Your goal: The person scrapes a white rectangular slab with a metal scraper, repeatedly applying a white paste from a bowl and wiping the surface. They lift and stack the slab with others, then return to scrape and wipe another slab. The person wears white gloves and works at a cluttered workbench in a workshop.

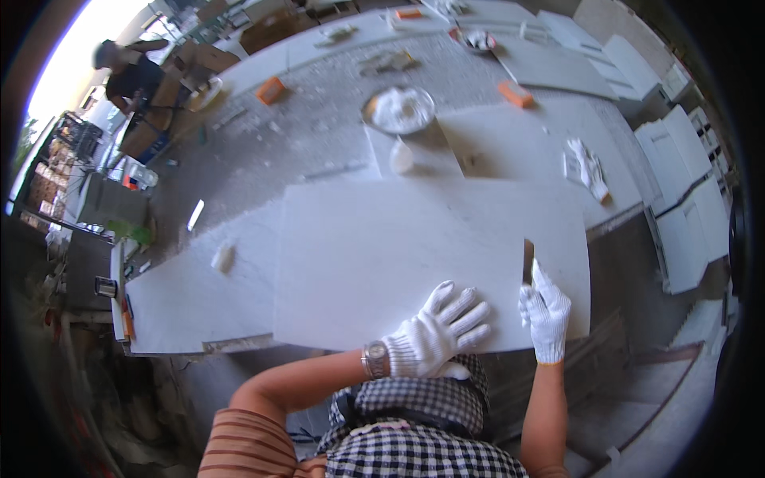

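A large white stone slab (398, 255) lies flat before me. My left hand (438, 328), in a white knit glove with a watch at the wrist, rests spread and flat on the slab's near edge. My right hand (545, 312), also gloved, grips a flat-bladed scraper (527, 261) whose blade stands against the slab near its right side.
A metal bowl of white powder (399, 109) and a small white cup (401, 156) sit beyond the slab. A pair of gloves (587, 166) lies at the right, orange blocks (271, 90) on the dusty floor. A person (131, 76) works at the far left. White panels (685, 199) stand right.
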Available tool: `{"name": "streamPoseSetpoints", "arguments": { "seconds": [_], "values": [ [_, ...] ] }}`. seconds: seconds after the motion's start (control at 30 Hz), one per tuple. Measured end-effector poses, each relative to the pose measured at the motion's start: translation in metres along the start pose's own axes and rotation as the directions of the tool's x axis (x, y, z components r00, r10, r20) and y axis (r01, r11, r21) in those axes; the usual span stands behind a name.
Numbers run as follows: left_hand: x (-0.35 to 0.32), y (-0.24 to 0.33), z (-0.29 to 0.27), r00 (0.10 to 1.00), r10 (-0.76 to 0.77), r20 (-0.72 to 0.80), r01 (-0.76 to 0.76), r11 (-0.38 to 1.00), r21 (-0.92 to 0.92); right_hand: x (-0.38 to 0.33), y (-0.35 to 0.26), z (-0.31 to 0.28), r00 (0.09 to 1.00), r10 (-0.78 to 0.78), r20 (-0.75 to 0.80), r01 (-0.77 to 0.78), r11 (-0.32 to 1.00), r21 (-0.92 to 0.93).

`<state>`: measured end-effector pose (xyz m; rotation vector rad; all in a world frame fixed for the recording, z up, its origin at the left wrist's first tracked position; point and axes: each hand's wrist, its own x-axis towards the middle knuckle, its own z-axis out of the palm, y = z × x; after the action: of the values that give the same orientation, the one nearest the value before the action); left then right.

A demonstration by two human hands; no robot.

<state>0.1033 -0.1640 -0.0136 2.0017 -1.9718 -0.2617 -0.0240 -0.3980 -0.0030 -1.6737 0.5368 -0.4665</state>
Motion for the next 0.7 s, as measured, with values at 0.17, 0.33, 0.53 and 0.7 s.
{"name": "streamPoseSetpoints", "arguments": {
  "seconds": [0.17,0.33,0.53,0.7],
  "values": [
    [-0.057,0.005,0.001,0.975,-0.215,0.055,0.216,0.976,-0.021,-0.005,0.000,-0.003,0.996,0.082,-0.023,-0.081,0.996,0.025],
    [-0.137,-0.072,-0.037,0.543,-0.716,-0.439,0.743,0.166,0.649,0.002,-0.016,0.007,0.990,0.139,0.011,-0.139,0.989,-0.056],
    [-0.161,-0.100,-0.038,0.247,-0.883,-0.400,0.962,0.175,0.208,-0.003,-0.044,0.035,0.990,-0.099,0.101,0.123,0.952,-0.281],
    [-0.149,-0.096,-0.042,0.264,-0.889,-0.376,0.963,0.218,0.160,-0.019,-0.053,0.078,0.711,-0.407,0.573,0.702,0.441,-0.559]
  ]
}}
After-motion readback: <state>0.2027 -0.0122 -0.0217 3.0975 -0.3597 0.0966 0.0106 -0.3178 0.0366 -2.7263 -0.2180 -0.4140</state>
